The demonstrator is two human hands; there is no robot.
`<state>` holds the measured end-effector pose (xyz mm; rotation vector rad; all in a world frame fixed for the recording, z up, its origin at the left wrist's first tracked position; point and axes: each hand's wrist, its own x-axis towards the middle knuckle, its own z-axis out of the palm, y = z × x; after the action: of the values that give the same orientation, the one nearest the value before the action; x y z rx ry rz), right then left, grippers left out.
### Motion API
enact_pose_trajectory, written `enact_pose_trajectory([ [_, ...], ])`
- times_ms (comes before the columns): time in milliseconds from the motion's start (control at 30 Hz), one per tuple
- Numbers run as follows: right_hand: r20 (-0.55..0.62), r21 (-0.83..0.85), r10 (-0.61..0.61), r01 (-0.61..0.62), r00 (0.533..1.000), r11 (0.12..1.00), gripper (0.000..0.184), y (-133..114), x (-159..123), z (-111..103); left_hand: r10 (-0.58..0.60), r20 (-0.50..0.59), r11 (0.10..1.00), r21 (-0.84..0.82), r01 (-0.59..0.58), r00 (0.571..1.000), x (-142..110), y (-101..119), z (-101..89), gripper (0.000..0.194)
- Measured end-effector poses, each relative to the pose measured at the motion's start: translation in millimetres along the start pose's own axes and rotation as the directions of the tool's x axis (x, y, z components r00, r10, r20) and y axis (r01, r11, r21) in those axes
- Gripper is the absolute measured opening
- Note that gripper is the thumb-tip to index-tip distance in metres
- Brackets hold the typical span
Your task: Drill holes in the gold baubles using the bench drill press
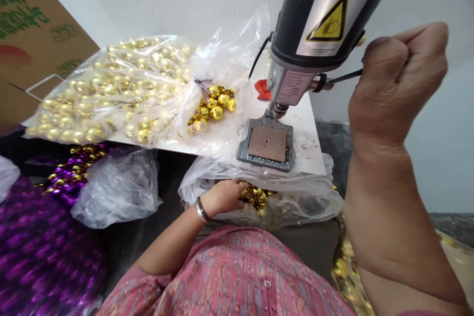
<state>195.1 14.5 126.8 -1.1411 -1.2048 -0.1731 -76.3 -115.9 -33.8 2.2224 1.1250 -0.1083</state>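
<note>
A small bench drill press stands on a white board, its bit just above a brown pad on the grey base. My right hand is raised at the right, fist closed round the press's thin lever. My left hand, a bracelet at the wrist, reaches down into a clear plastic bag below the board's edge, fingers curled among gold foil balls. What the fingers hold is hidden.
A big clear bag of gold balls lies on the board at left, with loose gold balls at its tied mouth. A cardboard box leans at far left. Purple and gold beads and another plastic bag sit lower left.
</note>
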Motion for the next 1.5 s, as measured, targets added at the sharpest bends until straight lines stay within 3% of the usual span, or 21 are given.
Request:
enact_pose_trajectory([
  [67,-0.013,0.008,-0.020,0.020,1.000,1.000,0.027,-0.2,-1.9,-1.0,0.014,0.019,1.000,-0.024,-0.014,1.000,-2.1,-5.1,-25.1,0.024],
  [100,-0.017,0.013,-0.027,0.028,0.999,1.000,0.026,0.0,-3.1,-1.6,0.009,-0.036,1.000,-0.025,-0.010,0.999,-0.5,-9.1,-42.5,0.023],
  [133,-0.020,0.015,-0.036,0.036,0.999,0.999,0.026,0.4,-4.5,-2.2,-0.036,-0.171,0.999,-0.006,0.035,0.985,3.7,-14.4,-61.5,0.026],
  [167,-0.023,0.017,-0.045,0.045,0.999,0.999,0.026,0.9,-6.0,-2.9,-0.107,-0.330,0.992,0.027,0.122,0.938,10.6,-21.0,-81.1,0.030],
  [233,-0.028,0.020,-0.066,0.067,0.997,0.998,0.026,2.1,-9.0,-4.5,-0.251,-0.581,0.936,0.057,0.347,0.774,30.9,-37.3,-117.5,0.043],
  [267,-0.028,0.017,-0.078,0.079,0.997,0.997,0.025,2.7,-10.5,-5.4,-0.320,-0.647,0.891,0.044,0.452,0.692,42.9,-46.0,-132.6,0.049],
  [300,-0.030,0.008,-0.088,0.089,0.996,0.996,0.025,3.1,-11.9,-6.4,-0.384,-0.665,0.842,0.032,0.538,0.640,55.0,-54.3,-144.9,0.051],
  [333,-0.029,-0.002,-0.097,0.097,0.995,0.995,0.024,3.3,-13.3,-7.3,-0.427,-0.658,0.802,0.041,0.596,0.620,66.5,-61.7,-154.0,0.050],
  [400,-0.023,-0.030,-0.108,0.108,0.994,0.994,0.024,3.1,-16.1,-9.1,-0.473,-0.616,0.751,0.092,0.653,0.630,85.5,-72.9,-162.8,0.045],
  [500,-0.007,-0.044,-0.120,0.120,0.993,0.992,0.026,1.6,-19.7,-11.2,-0.477,-0.588,0.736,0.139,0.663,0.653,102.0,-81.0,-159.5,0.046],
  [600,0.030,-0.015,-0.121,0.122,0.992,0.992,0.028,1.0,-22.7,-12.1,-0.478,-0.616,0.760,0.066,0.646,0.626,104.1,-84.1,-152.0,0.049],
  [667,0.060,0.011,-0.110,0.109,0.992,0.994,0.029,0.7,-24.2,-12.4,-0.482,-0.618,0.826,-0.085,0.556,0.621,96.9,-85.9,-148.6,0.052],
  [733,0.068,0.033,-0.101,0.099,0.993,0.995,0.028,-0.9,-24.2,-12.9,-0.479,-0.579,0.877,-0.353,0.326,0.660,83.8,-87.2,-144.2,0.054],
  [800,0.071,0.046,-0.093,0.090,0.993,0.995,0.028,-4.5,-21.0,-13.8,-0.444,-0.489,0.755,-0.656,0.019,0.751,68.6,-87.2,-136.5,0.053],
  [867,0.098,0.040,-0.070,0.067,0.993,0.997,0.027,-9.4,-12.5,-14.5,-0.374,-0.382,0.493,-0.854,-0.168,0.845,56.7,-84.8,-125.3,0.048],
  [933,0.137,0.008,-0.019,0.018,0.990,1.000,0.030,-14.1,1.4,-13.4,-0.315,-0.295,0.285,-0.936,-0.206,0.902,51.9,-79.3,-112.9,0.045],
  [1033,0.168,-0.050,0.089,-0.082,0.982,0.995,0.039,-16.9,27.8,-5.9,-0.287,-0.226,0.166,-0.969,-0.184,0.931,57.8,-66.1,-98.1,0.043],
  [1133,0.206,-0.078,0.185,-0.173,0.961,0.982,0.046,-13.7,50.9,7.2,-0.294,-0.190,0.183,-0.973,-0.140,0.937,69.4,-50.5,-91.8,0.044],
  [1300,0.239,-0.060,0.241,-0.233,0.941,0.971,0.043,-0.6,69.6,26.3,-0.307,-0.239,0.371,-0.922,-0.116,0.921,83.2,-31.0,-92.1,0.047],
  [1400,0.234,-0.054,0.232,-0.226,0.944,0.973,0.039,9.1,73.4,29.9,-0.306,-0.260,0.458,-0.883,-0.098,0.916,91.5,-24.3,-91.9,0.049],
  [1500,0.247,0.047,0.124,-0.140,0.961,0.989,0.034,19.3,72.0,26.9,-0.309,-0.275,0.537,-0.841,-0.071,0.911,100.7,-19.3,-90.9,0.053],
])
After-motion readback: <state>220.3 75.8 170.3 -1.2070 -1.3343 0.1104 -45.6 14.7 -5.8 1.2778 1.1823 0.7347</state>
